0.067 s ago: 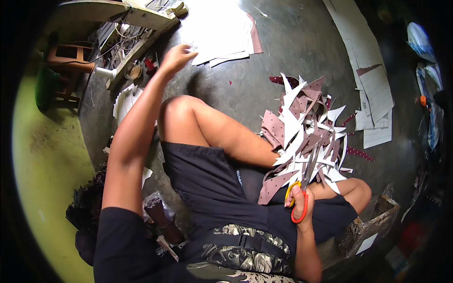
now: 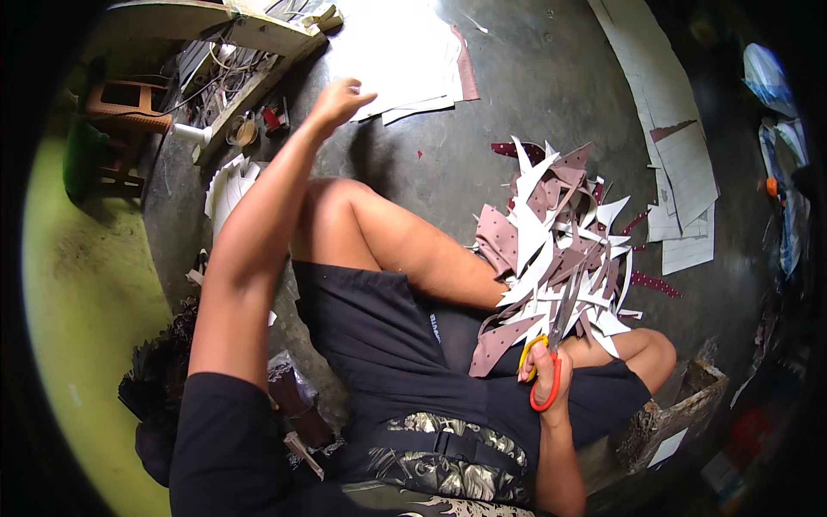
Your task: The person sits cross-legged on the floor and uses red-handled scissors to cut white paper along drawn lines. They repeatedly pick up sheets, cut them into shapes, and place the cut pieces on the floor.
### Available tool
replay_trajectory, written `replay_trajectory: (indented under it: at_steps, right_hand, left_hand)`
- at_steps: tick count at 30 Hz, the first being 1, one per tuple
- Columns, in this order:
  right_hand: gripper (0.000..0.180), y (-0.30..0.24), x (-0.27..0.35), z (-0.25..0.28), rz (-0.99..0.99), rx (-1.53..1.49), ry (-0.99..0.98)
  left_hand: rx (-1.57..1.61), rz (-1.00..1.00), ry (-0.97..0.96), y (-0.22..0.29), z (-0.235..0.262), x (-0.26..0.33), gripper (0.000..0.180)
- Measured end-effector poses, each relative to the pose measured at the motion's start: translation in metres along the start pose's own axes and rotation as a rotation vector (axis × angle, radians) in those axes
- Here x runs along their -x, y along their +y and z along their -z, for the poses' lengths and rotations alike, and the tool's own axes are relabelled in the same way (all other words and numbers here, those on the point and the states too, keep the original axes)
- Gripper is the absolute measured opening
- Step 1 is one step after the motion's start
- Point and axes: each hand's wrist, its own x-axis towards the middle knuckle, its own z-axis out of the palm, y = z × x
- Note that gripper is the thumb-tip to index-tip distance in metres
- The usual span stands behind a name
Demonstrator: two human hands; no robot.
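Note:
My right hand (image 2: pixel 550 379) grips a pair of scissors (image 2: pixel 544 372) by its yellow and red handle loops, above my right leg. The metal blades point away from me, over a heap of offcuts (image 2: pixel 536 228): pointed white, dusty-pink dotted and dark red dotted scraps. My left hand (image 2: pixel 341 103) is raised out ahead, past my left knee, fingers partly bent and apart from the thumb, with nothing visible in them. Just beyond it lies a stack of bright white sheets (image 2: pixel 396 60), a dusty-pink piece (image 2: pixel 466 65) showing along its right edge.
Long pale pattern sheets (image 2: pixel 663 95) lie on the grey floor at right. A worn open box (image 2: pixel 680 409) stands by my right knee. At left are a wooden frame with cables (image 2: pixel 250 73), a brown stool (image 2: pixel 129 108), a white spool (image 2: pixel 191 133) and folded white pieces (image 2: pixel 228 189).
My left hand has shifted slightly to the right near the white sheets. The right hand and scissors stay almost in place.

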Motion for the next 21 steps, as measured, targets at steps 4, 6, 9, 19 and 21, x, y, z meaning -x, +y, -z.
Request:
replay_trajectory:
  at_steps: [4,6,9,19,21]
  right_hand:
    - [0.036,0.002,0.003,0.002,-0.024,-0.055,0.051]
    - [0.035,0.003,0.002,0.003,-0.013,-0.037,0.065]
    - [0.037,0.003,-0.001,0.004,-0.008,-0.043,0.057]
    - [0.032,0.006,-0.002,0.005,-0.017,0.001,0.010]
    - [0.032,0.007,0.000,0.006,-0.011,0.026,0.010]
  left_hand:
    - [-0.309,0.282,0.066,0.043,-0.051,-0.049,0.075]
    - [-0.322,0.355,0.122,0.056,-0.057,-0.046,0.072]
    - [-0.163,0.365,0.026,0.068,-0.055,-0.020,0.067]
    - [-0.241,0.131,0.025,0.056,-0.056,0.038,0.056]
    - [0.007,0.173,0.016,0.056,-0.053,0.029,0.056]
